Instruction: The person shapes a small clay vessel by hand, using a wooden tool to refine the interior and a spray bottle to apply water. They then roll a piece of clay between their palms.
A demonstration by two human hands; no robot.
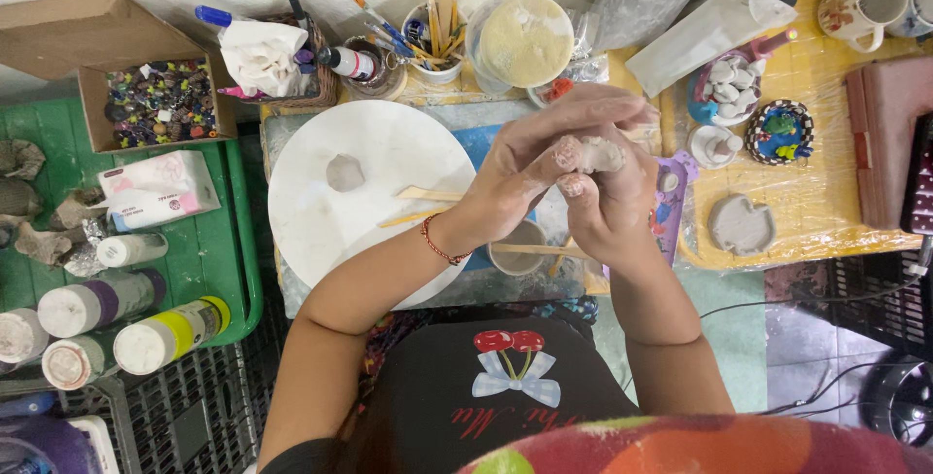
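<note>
Grey clay lump (601,154) – small, soft, dusty – pressed within left hand (544,158), right hand (607,197) grip closed

Two hands, left hand (539,158) and right hand (607,192), are pressing one clay lump (598,153) between them. One round white board (374,202) is lying at the tabletop's left edge, carrying one small clay piece (344,172). Two wooden sticks (428,195) are resting across the board's right side. One cardboard box of beads (160,102) is sitting beyond the left edge. Two mugs (863,5) are standing at the far right corner. One flat clay disc (741,225) is lying near the right edge.
</note>
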